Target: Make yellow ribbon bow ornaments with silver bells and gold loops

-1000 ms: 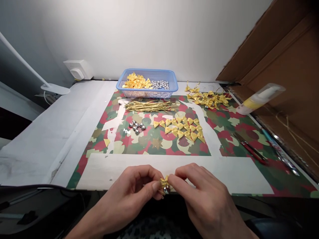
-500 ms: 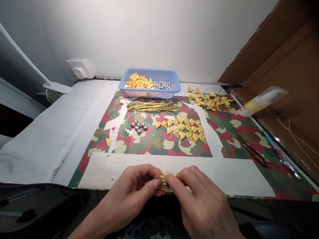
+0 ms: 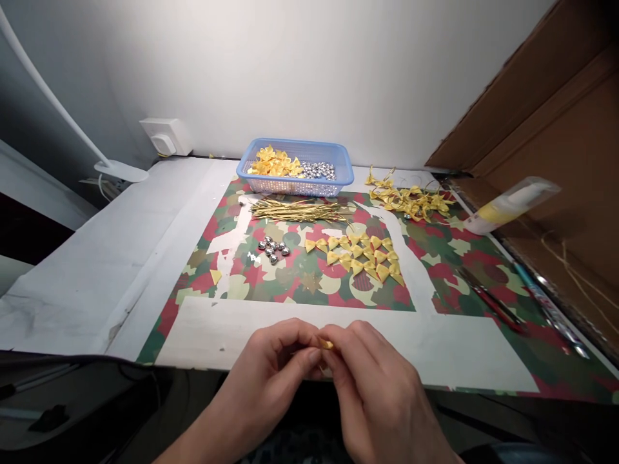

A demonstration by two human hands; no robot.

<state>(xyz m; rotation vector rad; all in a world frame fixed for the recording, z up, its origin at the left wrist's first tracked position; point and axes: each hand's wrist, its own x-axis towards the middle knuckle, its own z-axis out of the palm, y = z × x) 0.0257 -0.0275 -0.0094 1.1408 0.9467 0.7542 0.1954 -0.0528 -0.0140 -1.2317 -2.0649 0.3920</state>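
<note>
At the near edge of the table my left hand (image 3: 273, 370) and my right hand (image 3: 372, 380) meet, fingertips pinched together on a small yellow ribbon bow (image 3: 327, 345). Most of the bow is covered by my fingers, and the silver bell seen with it a moment before is hidden. Beyond my hands lie several loose yellow bows (image 3: 360, 254) in rough rows. Left of them sits a small cluster of silver bells (image 3: 273, 249). A bundle of gold twist ties (image 3: 297, 210) lies farther back.
A blue basket (image 3: 296, 191) with yellow bows and silver bells stands at the back. Finished-looking bows with ties (image 3: 411, 201) are heaped at right, near a glue bottle (image 3: 510, 206). Tweezers (image 3: 491, 299) and a pen (image 3: 549, 309) lie by the cardboard wall (image 3: 541, 122).
My right fingers have closed over the bow, so less of it shows and the bell is out of sight. The whole view has shifted slightly.
</note>
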